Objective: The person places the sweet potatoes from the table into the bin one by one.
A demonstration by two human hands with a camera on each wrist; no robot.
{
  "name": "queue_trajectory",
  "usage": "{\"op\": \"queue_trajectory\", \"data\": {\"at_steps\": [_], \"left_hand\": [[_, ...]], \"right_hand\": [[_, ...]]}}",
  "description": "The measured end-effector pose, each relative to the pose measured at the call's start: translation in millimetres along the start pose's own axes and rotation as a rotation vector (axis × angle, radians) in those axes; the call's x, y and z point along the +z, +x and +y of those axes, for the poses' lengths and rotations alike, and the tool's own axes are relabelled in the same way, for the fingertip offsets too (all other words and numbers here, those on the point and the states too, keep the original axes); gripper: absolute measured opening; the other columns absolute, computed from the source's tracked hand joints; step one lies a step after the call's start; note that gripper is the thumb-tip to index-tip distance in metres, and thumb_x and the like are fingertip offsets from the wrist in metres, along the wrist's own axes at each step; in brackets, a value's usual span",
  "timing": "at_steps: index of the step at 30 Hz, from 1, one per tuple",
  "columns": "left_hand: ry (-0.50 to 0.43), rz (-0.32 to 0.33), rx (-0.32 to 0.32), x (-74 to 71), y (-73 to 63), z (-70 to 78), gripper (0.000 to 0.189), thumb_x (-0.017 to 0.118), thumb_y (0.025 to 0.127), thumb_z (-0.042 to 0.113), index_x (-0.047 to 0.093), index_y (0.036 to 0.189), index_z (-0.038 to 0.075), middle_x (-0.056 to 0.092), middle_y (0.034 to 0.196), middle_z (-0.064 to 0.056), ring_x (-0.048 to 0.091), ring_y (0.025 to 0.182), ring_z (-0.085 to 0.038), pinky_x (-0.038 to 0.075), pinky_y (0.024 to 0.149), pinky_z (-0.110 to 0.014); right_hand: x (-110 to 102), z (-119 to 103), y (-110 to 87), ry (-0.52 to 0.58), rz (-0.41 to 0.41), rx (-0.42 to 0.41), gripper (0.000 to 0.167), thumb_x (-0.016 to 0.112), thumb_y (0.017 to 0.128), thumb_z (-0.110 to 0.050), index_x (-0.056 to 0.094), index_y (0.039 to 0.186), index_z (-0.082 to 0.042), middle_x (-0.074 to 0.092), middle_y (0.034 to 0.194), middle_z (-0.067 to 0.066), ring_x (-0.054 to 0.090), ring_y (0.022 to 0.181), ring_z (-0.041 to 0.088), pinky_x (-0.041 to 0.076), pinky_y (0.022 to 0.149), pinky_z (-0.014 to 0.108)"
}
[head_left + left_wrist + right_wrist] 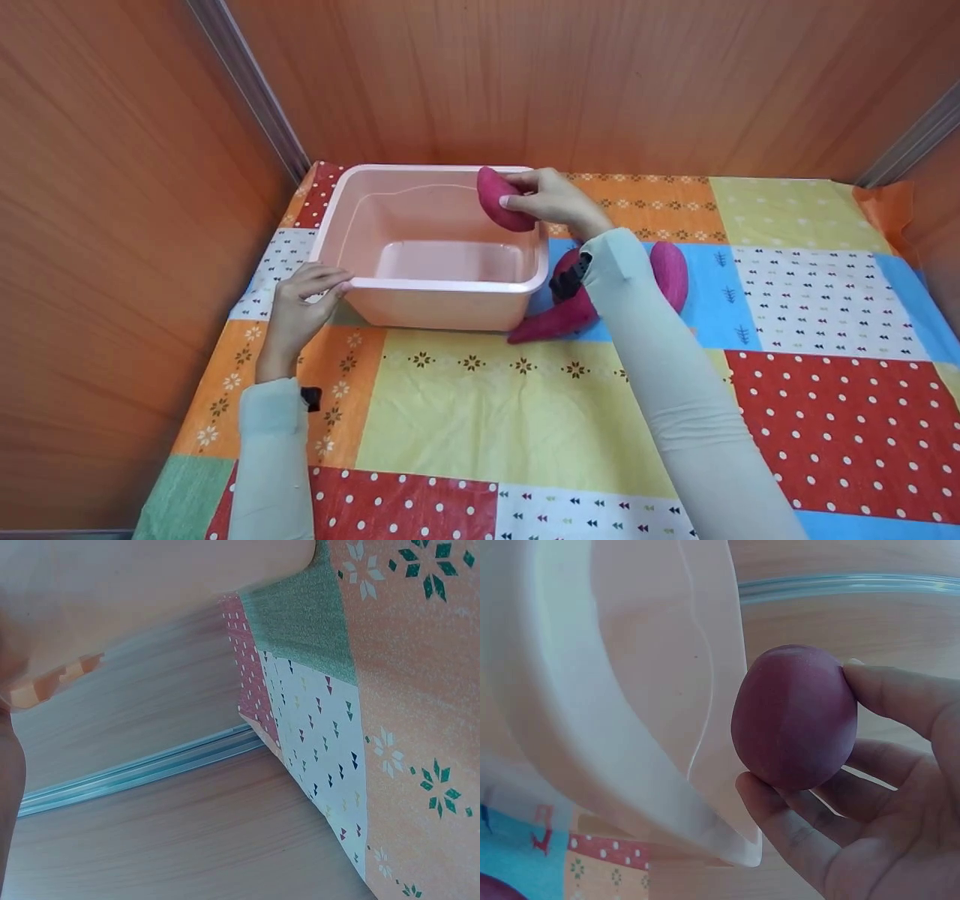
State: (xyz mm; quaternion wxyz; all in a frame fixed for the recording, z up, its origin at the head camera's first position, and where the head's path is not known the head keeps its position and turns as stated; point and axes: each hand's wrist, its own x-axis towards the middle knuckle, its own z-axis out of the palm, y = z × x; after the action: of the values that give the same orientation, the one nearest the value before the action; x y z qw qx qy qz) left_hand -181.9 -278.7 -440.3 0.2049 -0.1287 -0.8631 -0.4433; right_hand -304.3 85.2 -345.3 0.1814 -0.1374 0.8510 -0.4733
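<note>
A pale pink plastic tub [442, 304] stands on the patterned cloth, its bare bottom showing. My left hand [304, 300] pinches the rim at the tub's near left corner. Over the far right part of the tub, my right hand [551, 199] grips a purple-red sweet potato [501, 201] between thumb and fingers. The right wrist view shows the sweet potato's rounded end [795, 720] beside the tub's wall [656, 652]. More sweet potatoes [559, 319] lie on the cloth right of the tub, partly hidden by my right wrist and sleeve; one [670, 274] lies beyond the forearm.
A patchwork-print cloth [480, 420] covers the table. Wood-grain panels rise at the back [600, 82] and along the left [112, 225], close to the tub. An orange flap of cloth [889, 214] sticks up at the far right edge.
</note>
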Motion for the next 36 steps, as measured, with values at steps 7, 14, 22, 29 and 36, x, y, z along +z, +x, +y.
{"op": "queue_trajectory", "data": {"at_steps": [7,14,22,29,36], "left_hand": [[0.002,-0.009,-0.037,-0.3,-0.2,1.5,0.022,0.074,0.083,0.012,0.075,0.105,0.008,0.074,0.105,-0.006,0.058,0.106,-0.003,0.041,0.097,-0.009],[-0.005,-0.015,-0.057,-0.3,0.0,1.1,0.023,0.073,0.085,0.014,0.075,0.107,0.009,0.073,0.107,-0.01,0.06,0.111,-0.013,0.041,0.101,-0.012],[-0.044,0.016,0.004,1.5,0.2,0.9,0.02,0.074,0.082,0.007,0.075,0.101,0.004,0.074,0.1,-0.012,0.061,0.105,-0.015,0.039,0.101,-0.013],[-0.046,0.025,0.021,1.3,-0.4,0.4,0.019,0.075,0.081,0.005,0.076,0.1,0.003,0.074,0.098,-0.013,0.058,0.103,-0.003,0.04,0.099,-0.012],[-0.019,0.013,-0.013,1.2,-1.1,-0.5,0.02,0.074,0.083,0.009,0.076,0.103,0.006,0.074,0.102,-0.01,0.06,0.107,-0.016,0.041,0.099,-0.012]], "right_hand": [[0.4,0.1,4.6,-0.042,-0.013,-0.008,0.055,0.067,0.091,-0.03,0.049,0.141,-0.019,0.058,0.129,0.008,0.053,0.11,0.023,0.054,0.089,0.034],[2.2,1.3,9.8,-0.057,-0.009,-0.003,0.056,0.067,0.09,-0.028,0.049,0.142,-0.017,0.056,0.131,0.009,0.052,0.113,0.024,0.053,0.093,0.037],[5.2,2.4,13.4,-0.053,-0.006,0.001,0.055,0.066,0.091,-0.025,0.049,0.141,-0.014,0.055,0.133,0.01,0.053,0.113,0.024,0.052,0.095,0.037],[6.8,2.8,15.6,-0.047,-0.006,0.005,0.053,0.066,0.091,-0.024,0.05,0.14,-0.013,0.056,0.131,0.01,0.052,0.113,0.024,0.052,0.095,0.037],[7.0,2.4,16.1,-0.064,-0.002,0.01,0.053,0.067,0.09,-0.024,0.051,0.14,-0.014,0.056,0.13,0.01,0.052,0.113,0.025,0.052,0.094,0.037]]}}
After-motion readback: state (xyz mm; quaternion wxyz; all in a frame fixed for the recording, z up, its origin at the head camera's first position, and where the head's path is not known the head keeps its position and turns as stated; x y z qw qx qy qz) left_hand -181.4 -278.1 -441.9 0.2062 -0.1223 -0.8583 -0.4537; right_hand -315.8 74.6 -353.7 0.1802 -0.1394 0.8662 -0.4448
